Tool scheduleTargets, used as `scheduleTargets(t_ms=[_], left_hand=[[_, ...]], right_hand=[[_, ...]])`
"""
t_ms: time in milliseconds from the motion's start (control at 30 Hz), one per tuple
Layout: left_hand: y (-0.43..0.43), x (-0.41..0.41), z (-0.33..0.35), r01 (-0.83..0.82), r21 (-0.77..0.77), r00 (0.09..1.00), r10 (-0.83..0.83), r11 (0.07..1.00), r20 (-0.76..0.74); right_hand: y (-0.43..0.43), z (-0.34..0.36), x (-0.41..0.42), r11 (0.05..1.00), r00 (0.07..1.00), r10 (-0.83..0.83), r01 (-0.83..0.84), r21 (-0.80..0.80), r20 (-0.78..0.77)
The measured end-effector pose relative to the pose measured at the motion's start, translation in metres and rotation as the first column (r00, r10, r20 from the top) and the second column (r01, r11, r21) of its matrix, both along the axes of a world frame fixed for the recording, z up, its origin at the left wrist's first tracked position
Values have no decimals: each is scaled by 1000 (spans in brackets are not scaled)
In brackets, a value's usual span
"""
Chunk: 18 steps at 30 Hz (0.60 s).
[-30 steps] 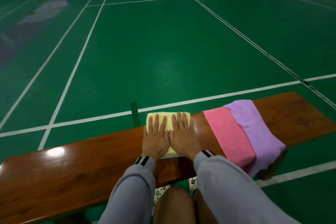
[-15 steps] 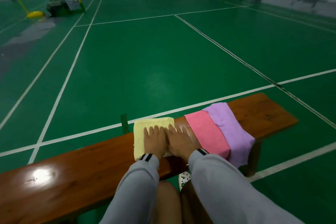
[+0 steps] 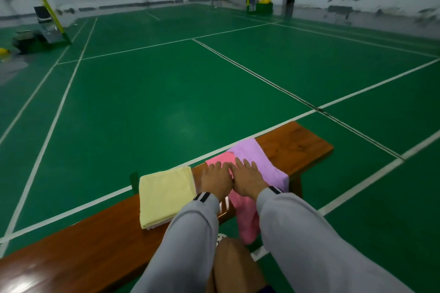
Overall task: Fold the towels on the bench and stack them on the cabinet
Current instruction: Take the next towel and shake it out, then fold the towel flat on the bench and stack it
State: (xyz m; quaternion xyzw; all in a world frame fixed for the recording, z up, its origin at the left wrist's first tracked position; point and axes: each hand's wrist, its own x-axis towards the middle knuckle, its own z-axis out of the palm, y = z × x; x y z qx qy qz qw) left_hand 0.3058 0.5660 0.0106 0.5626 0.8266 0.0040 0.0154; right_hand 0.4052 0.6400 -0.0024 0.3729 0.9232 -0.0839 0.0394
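As the yellow towel (image 3: 166, 195) is lying folded on the desk (image 3: 297, 143), the left hand (image 3: 215, 179) and right hand (image 3: 247, 177), flat and empty, are seemingly starting on the pink towel (image 3: 247, 219), next needing its edge pinched.

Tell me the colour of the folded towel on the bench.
The folded towel is pale yellow; the head view shows it.

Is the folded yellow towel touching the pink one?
Apart. The head view shows a strip of bare bench between the yellow towel and the pink towel.
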Motion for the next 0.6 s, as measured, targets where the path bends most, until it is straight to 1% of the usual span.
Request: scheduleTargets(t_ms=[67,167,233,300,333,400,433,500,533,600], left_hand=[[12,9,-2,-28,-36,996,31,999,81],[27,15,-17,-107,-114,963,132,988,236],[35,18,-32,-178,-158,912,223,971,345],[40,20,-45,-232,-233,856,312,944,412],[42,19,-52,-248,-276,840,348,929,416],[46,16,-64,-277,-320,844,388,906,370],[48,15,-67,-297,-320,840,405,900,360],[56,13,-69,-325,-297,817,424,898,391],[59,12,-68,-326,-289,818,422,900,390],[63,12,-63,-326,-250,849,399,912,347]], right_hand=[[6,-1,12,1000,1000,-28,28,7,10],[16,-9,26,997,997,-70,71,-22,24],[23,-19,33,995,995,-91,93,-46,37],[29,-30,38,992,994,-97,101,-72,55],[31,-35,39,991,993,-96,101,-84,65],[36,-45,41,991,993,-87,94,-92,75],[38,-50,41,992,993,-86,93,-88,79],[41,-57,40,991,990,-110,116,-68,85],[42,-59,38,987,985,-149,153,-52,85],[42,-58,34,956,955,-288,291,-32,67]])
